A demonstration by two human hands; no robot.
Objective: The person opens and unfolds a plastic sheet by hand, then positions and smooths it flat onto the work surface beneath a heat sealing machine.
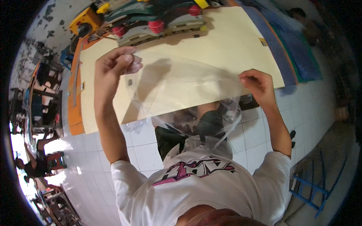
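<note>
A clear plastic sheet or bag (188,81) is stretched between my two hands, above the front part of a cream-coloured board (226,41). At its upper left corner, my left hand (122,63) pinches the plastic with curled fingers. My right hand (257,83) holds the other upper corner between thumb and fingertips, just past the board's front edge. The plastic's lower part hangs in folds over my lap, and the board and my legs show through it.
At the board's far side stands a dark green and grey device (151,24) with red knobs, beside a yellow machine part (86,22). Blue material (290,49) lies to the right. A blue metal frame (311,190) stands lower right. A person (36,164) sits far left.
</note>
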